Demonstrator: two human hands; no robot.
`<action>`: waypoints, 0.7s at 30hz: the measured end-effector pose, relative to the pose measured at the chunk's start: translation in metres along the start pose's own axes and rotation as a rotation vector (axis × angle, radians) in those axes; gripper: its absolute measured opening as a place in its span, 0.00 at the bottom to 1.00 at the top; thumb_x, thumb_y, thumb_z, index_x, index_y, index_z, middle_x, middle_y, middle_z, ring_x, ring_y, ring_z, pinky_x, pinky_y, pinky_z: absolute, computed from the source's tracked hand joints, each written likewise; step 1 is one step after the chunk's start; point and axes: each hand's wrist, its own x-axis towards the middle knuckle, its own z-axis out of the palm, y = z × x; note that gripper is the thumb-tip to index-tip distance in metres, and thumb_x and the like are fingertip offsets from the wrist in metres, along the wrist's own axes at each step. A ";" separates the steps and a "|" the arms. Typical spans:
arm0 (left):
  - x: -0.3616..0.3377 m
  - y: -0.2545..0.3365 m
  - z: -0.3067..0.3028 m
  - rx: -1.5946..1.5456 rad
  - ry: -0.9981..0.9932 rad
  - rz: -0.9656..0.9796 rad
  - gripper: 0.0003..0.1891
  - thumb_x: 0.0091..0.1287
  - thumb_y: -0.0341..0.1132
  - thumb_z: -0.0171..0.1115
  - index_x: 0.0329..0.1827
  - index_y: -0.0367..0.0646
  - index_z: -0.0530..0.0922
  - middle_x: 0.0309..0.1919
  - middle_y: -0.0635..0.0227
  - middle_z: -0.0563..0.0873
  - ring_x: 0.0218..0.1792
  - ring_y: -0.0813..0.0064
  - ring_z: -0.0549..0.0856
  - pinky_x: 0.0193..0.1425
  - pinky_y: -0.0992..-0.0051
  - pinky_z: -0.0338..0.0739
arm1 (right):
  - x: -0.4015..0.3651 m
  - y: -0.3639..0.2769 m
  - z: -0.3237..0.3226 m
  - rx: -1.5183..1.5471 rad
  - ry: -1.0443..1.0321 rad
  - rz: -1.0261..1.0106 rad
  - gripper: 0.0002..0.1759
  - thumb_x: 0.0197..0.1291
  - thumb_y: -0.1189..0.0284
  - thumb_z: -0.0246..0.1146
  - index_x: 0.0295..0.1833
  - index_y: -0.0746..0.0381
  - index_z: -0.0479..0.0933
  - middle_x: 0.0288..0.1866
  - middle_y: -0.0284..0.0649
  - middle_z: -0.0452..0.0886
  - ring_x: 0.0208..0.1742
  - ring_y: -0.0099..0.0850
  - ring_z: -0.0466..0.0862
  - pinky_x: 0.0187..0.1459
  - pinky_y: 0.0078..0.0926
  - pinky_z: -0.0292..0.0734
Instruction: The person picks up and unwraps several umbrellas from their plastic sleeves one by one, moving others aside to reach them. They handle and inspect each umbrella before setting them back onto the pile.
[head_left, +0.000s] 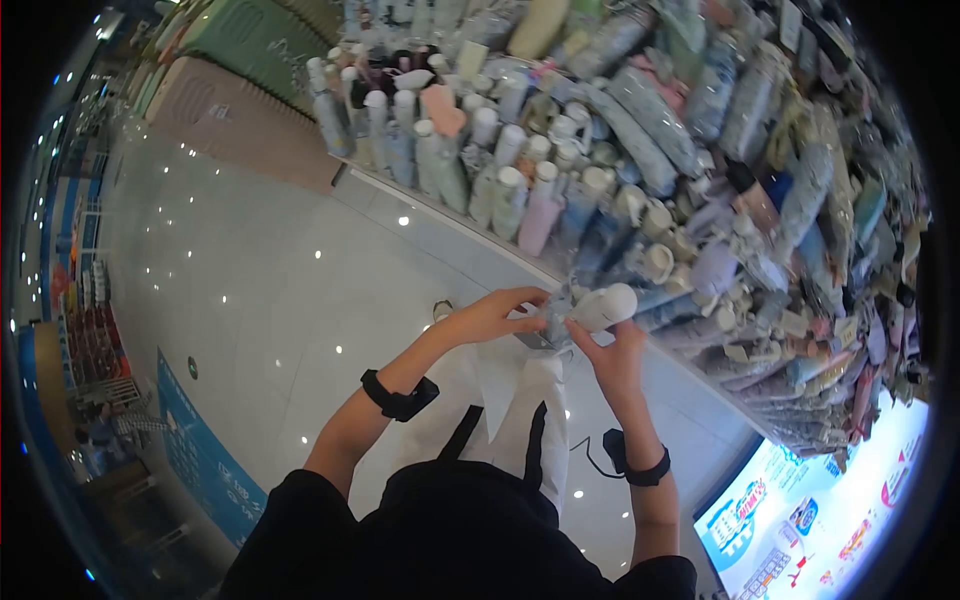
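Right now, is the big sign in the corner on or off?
On. The sign glows white, much brighter than the floor beside it.

The lit panel (862,482) and blue banner (190,440) bear printing too blurred to read.

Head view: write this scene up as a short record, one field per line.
Right hand: holds a white-topped bottle, tilted
Left hand: at the clear wrapping beside the bottle; grip unclear
Wrists: dark strapped device on the left, another on the right
Ahead: many wrapped bottles, some upright in rows, others heaped
Lower right: lit advertising panel
Underfoot: pale, glossy tiled floor
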 end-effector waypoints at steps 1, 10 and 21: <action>-0.015 -0.014 -0.019 -0.002 0.074 0.025 0.28 0.60 0.45 0.63 0.60 0.40 0.69 0.54 0.59 0.76 0.55 0.67 0.75 0.58 0.69 0.70 | 0.015 -0.012 0.025 -0.014 -0.027 -0.013 0.20 0.46 0.70 0.71 0.44 0.66 0.75 0.35 0.43 0.82 0.35 0.31 0.82 0.39 0.26 0.75; -0.102 -0.129 -0.240 0.258 0.507 0.020 0.36 0.52 0.37 0.69 0.64 0.39 0.62 0.54 0.57 0.72 0.57 0.59 0.72 0.61 0.66 0.66 | 0.159 -0.102 0.277 0.101 -0.073 -0.060 0.22 0.48 0.69 0.70 0.45 0.70 0.73 0.37 0.47 0.82 0.37 0.34 0.83 0.40 0.28 0.77; -0.063 -0.227 -0.450 0.273 0.912 0.079 0.36 0.50 0.33 0.68 0.62 0.37 0.62 0.54 0.52 0.70 0.56 0.52 0.69 0.61 0.65 0.64 | 0.316 -0.154 0.488 0.007 0.140 -0.095 0.21 0.50 0.69 0.68 0.46 0.70 0.72 0.35 0.47 0.80 0.32 0.32 0.79 0.37 0.27 0.74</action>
